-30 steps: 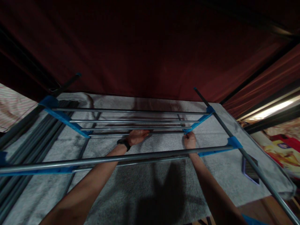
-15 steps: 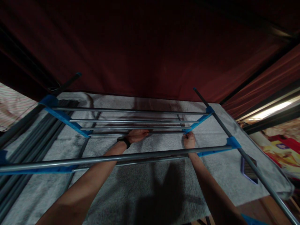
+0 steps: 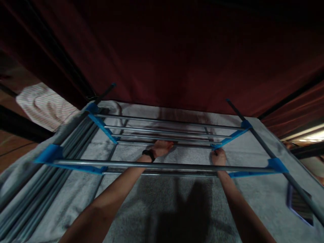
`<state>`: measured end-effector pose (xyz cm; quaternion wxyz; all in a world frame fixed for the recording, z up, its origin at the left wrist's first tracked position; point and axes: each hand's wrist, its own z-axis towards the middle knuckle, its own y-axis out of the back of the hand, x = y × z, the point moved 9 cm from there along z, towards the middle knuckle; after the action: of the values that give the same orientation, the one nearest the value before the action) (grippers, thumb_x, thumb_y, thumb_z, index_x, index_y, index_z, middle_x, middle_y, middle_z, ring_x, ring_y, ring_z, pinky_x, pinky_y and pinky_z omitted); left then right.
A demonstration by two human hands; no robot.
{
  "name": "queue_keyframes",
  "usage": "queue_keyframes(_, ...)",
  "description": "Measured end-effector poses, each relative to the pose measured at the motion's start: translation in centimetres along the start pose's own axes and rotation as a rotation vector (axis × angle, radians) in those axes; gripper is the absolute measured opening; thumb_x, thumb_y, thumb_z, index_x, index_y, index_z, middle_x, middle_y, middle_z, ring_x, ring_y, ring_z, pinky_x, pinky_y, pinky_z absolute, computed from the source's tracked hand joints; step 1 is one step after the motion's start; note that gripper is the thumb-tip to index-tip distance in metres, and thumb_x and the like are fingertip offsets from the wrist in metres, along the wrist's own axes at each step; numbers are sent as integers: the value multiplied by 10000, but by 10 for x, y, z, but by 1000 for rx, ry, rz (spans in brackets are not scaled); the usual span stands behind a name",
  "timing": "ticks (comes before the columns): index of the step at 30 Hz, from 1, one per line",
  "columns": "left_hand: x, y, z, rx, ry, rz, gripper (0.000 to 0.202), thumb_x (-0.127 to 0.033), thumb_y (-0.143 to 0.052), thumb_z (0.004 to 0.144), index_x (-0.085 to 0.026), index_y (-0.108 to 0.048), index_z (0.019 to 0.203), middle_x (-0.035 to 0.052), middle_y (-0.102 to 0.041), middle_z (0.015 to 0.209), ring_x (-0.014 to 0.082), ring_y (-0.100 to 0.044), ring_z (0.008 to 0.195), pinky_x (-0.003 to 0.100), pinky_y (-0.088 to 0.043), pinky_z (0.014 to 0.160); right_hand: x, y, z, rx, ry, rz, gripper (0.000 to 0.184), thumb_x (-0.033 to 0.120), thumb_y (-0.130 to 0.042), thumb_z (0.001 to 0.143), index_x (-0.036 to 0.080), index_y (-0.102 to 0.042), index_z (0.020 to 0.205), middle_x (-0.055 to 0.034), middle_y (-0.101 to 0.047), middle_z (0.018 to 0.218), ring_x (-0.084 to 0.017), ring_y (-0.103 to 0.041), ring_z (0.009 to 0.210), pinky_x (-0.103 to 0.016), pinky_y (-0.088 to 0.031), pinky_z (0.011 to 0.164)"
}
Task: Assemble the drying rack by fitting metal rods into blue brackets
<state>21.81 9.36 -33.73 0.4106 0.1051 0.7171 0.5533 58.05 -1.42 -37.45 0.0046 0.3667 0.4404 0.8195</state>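
Plainly, the rack (image 3: 182, 166) stood before us on a grey blanket (image 3: 258, 206), its blue brackets (image 3: 233, 138) holding the ends of its rods. Our forearms passed between its two near bars. Our left hand (image 3: 163, 148) was at the far tier's lowest rod (image 3: 193, 145); our right hand (image 3: 218, 157) was bunched beside the right bracket's lower end. We could not tell whether either was clamped on anything. Loose tubes (image 3: 58, 182) lay left.

A grey fleecy cloth (image 3: 260, 195) bore bundled grey tubes (image 3: 44, 192) left, a blue-jointed rack (image 3: 177, 166) centrally, a phone (image 3: 300, 207) right.
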Motion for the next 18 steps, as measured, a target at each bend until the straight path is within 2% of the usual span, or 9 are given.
queue_keyframes(3, -4, 3, -11, -59, 32, 117, 442, -427, -444, 1058, -215, -631, 1397, 132, -702, 1339, 326, -637, 1252, 447, -464, 1059, -3, -2, 3, 36, 21, 10, 118, 306, -519, 697, 274, -406, 683, -65, -560, 733, -246, -532, 799, -413, -473, 813)
queue_keyframes(6, -4, 4, -17, -105, 76, 207, 473, -495, -451, 1057, -169, -643, 1342, 169, -717, 1274, 350, -648, 1211, 467, -466, 1031, -5, -3, 4, 51, 34, 2, 129, 317, -520, 702, 275, -399, 684, -64, -555, 733, -250, -532, 807, -418, -467, 815)
queue_keyframes(11, -3, 1, -17, -79, 65, 249, 404, -471, -441, 1069, -174, -688, 1185, 146, -761, 1098, 322, -693, 1071, 436, -492, 944, -10, -2, 1, 37, 13, -33, 133, 333, -522, 724, 272, -404, 720, -82, -567, 779, -264, -541, 831, -434, -471, 803)
queue_keyframes(18, -3, 2, -14, -74, 33, 271, 383, -480, -441, 1068, -202, -686, 1164, 130, -764, 1143, 313, -696, 1098, 442, -516, 940, -9, -3, -1, 55, 14, -60, 120, 348, -507, 744, 267, -420, 735, -110, -585, 839, -286, -564, 884, -438, -473, 810)
